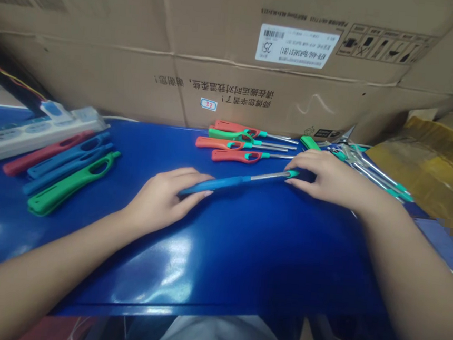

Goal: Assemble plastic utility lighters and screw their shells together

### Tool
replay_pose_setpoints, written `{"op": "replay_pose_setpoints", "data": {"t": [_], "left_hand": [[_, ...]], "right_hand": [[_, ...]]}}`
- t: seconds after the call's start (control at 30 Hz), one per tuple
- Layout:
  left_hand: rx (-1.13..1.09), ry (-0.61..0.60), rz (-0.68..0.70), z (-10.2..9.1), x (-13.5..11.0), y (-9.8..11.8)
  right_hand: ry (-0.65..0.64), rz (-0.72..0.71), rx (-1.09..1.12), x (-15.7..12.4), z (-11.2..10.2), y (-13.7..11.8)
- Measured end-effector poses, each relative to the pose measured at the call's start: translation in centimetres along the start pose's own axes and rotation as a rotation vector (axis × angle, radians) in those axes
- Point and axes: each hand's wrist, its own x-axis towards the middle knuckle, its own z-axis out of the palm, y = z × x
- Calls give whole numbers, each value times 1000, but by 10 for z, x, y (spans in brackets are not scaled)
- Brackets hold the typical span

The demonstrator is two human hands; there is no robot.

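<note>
My left hand (166, 199) is wrapped round one end of a blue lighter handle (225, 183), held above the blue table. A thin metal tube (268, 177) runs on from the right end of this handle and ends in a small green piece (293, 173). My right hand (325, 176) has its thumb and fingertips closed at that green end. Just beyond the held piece lie several long-nosed lighters, among them a red one (235, 156) and a green one (231, 134), their metal tubes pointing right.
At the left, several lighter handles, such as a green one (70, 185), lie beside a white power strip (35, 134). Loose metal tubes (376, 175) with green ends are piled right, near a brown taped cardboard piece (429, 166). A large carton (221, 48) walls off the back.
</note>
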Motion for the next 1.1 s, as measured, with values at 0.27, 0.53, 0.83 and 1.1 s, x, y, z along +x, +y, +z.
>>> {"op": "replay_pose_setpoints", "data": {"t": [0.27,0.53,0.83,1.1], "left_hand": [[54,6,110,3,-2,-3],[139,-13,219,4,-3,1],[-61,27,96,9,-5,8],[-98,-1,189,9,-12,14]], "right_hand": [[-144,-46,270,6,5,-29],[-106,-100,270,10,27,-69],[159,-171,-47,9,30,-61],[126,-311,-193,7,35,-68]]}}
